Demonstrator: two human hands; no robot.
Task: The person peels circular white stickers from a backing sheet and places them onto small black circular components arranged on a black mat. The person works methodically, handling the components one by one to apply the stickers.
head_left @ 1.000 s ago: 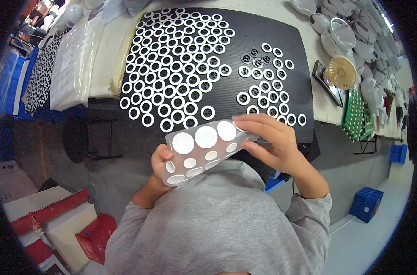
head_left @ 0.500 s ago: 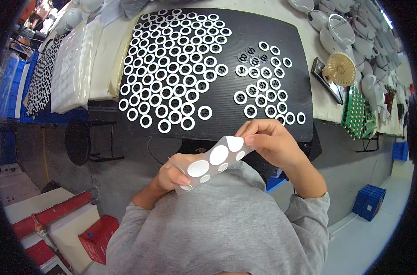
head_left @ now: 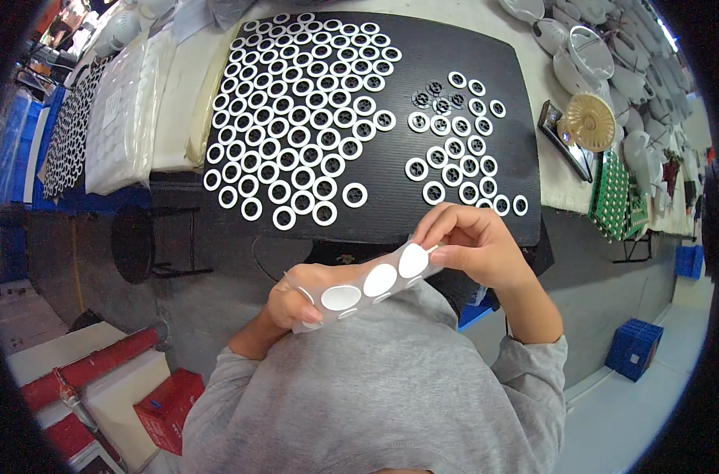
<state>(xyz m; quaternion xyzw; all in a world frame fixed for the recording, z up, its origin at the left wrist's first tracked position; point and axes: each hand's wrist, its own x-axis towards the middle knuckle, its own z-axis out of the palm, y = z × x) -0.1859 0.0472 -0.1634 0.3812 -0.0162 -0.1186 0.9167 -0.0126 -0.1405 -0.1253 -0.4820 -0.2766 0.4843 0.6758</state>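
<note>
Between my two hands, close to my body, stretches a translucent backing strip (head_left: 361, 286) carrying white round stickers. My left hand (head_left: 296, 299) is closed on its left end, thumb on top. At the other end my right hand (head_left: 474, 245) pinches the strip's edge beside the last large white sticker (head_left: 413, 261); whether that sticker is peeling off cannot be made out. Beyond the hands, a black ribbed board (head_left: 399, 170) bears many white rings with black centres (head_left: 324, 212), a big group on the left and a smaller one on the right. Several black pieces without rings (head_left: 441, 104) lie there too.
A small beige fan (head_left: 587, 121) stands right of the board, next to a dark flat device (head_left: 563, 138) and green circuit boards (head_left: 610, 193). White housings (head_left: 573, 67) pile up behind. Plastic-wrapped white sheets (head_left: 126, 118) lie left. Below are a red box (head_left: 170, 411) and blue crate (head_left: 634, 347).
The strip has tilted and bent a little between my hands, its stickers now facing differently. My right hand has shifted slightly at its end. The rings on the board lie as before.
</note>
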